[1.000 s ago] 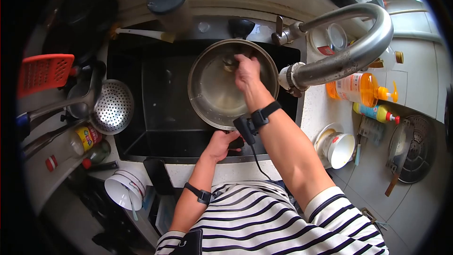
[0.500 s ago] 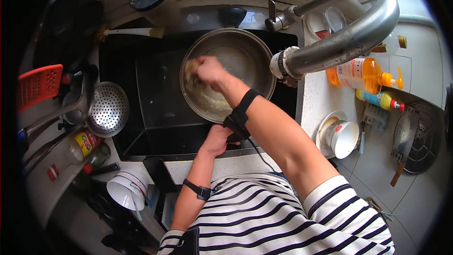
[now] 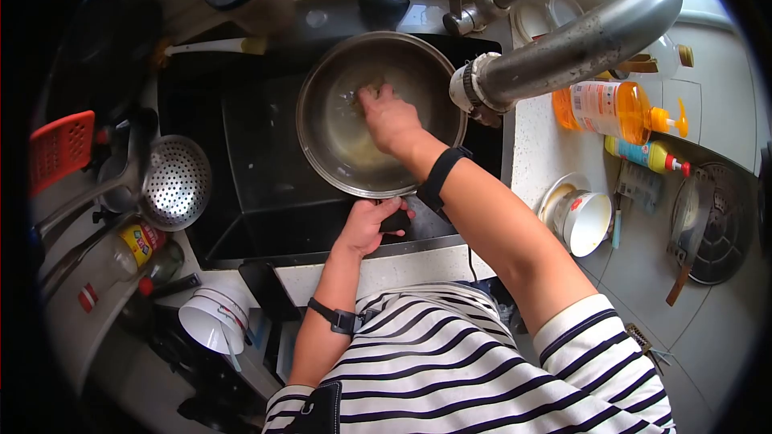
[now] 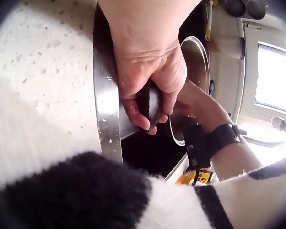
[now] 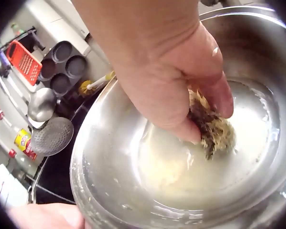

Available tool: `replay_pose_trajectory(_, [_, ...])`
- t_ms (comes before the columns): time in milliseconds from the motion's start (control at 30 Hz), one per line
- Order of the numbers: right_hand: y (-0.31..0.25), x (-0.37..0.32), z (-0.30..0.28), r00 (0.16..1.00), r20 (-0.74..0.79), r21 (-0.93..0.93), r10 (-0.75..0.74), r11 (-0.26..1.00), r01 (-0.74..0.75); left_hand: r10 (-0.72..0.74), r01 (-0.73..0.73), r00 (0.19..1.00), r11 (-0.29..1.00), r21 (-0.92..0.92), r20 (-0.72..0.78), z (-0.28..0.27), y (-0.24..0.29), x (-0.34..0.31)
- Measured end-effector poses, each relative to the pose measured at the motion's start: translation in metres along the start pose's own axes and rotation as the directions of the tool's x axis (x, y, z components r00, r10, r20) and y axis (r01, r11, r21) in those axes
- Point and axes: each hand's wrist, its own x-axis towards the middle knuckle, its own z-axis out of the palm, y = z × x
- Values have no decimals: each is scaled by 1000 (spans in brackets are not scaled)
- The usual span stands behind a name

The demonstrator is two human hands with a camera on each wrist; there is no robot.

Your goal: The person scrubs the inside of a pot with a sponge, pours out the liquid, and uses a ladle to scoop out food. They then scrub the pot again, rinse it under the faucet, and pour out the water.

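A steel pot (image 3: 330, 96) with some cloudy, yellowish water in it sits in the black sink (image 3: 261, 141). My right hand (image 3: 392, 122) is inside the pot, pinching a shaggy yellow-brown scrubber (image 5: 213, 128) between thumb and fingers. In the right wrist view the scrubber is down at the water near the pot's bottom. On the near side of the pot, my left hand (image 3: 371, 225) grips its black handle (image 4: 155, 102), thumb on one side and fingers on the other. A second black handle (image 3: 383, 10) points to the back.
A metal faucet (image 3: 563, 56) arches over the pot's right side. Beside the sink on the right are an orange pump bottle (image 3: 603, 108) and stacked bowls (image 3: 583, 221). A perforated skimmer (image 3: 177, 181) and a red grater (image 3: 63, 151) are at the left.
My right hand swept to the left side of the pot with the scrubber, then came back toward the middle. My left hand has kept its grip on the handle.
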Motion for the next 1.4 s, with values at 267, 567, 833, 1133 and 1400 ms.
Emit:
replay_pose_trajectory(267, [-37, 15, 24, 857, 497, 150, -132, 987, 65, 3, -2, 1000, 1000, 24, -6, -6, -5, 2])
replay_pose_trajectory(567, [-42, 46, 2, 973, 152, 979, 173, 109, -172, -36, 37, 999, 998, 57, -27, -12, -10, 6])
replay_pose_trajectory(833, [-36, 13, 9, 765, 538, 296, -355, 929, 224, -19, 18, 1000, 995, 100, 7, 0, -3, 4])
replay_pose_trajectory(1133, [-45, 45, 4, 980, 72, 996, 183, 37, -80, -39, 40, 999, 998, 57, -32, -9, -8, 5])
replay_pose_trajectory(1400, [-41, -10, -10, 711, 649, 56, -272, 948, 312, -33, 36, 999, 997, 73, -42, 3, 0, 2])
